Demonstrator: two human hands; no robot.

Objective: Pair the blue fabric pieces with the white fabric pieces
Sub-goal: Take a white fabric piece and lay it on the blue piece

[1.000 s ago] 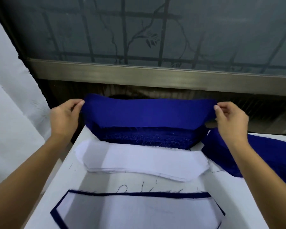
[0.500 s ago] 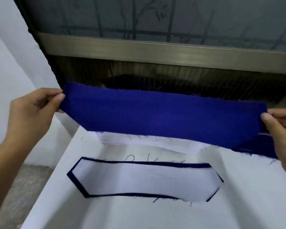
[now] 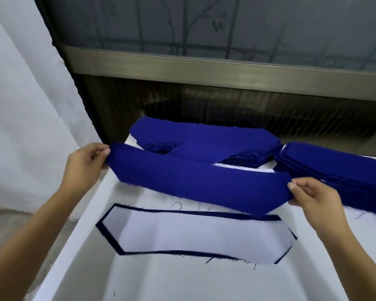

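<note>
Left hand [image 3: 85, 162] and right hand [image 3: 310, 197] each pinch an end of the blue piece [image 3: 195, 183] above the paired piece [image 3: 195, 237] on the tabletop [image 3: 152, 283] — it sags, so it could land skewed

Left hand [image 3: 86, 162] raised at left, thumb and fingers pinched on end of blue fabric piece [image 3: 195, 183]. Right hand [image 3: 313, 202] lower, at right, pinching opposite end same way. Both forearms bare, reaching forward from bottom corners, well apart, piece stretched between them.
</note>
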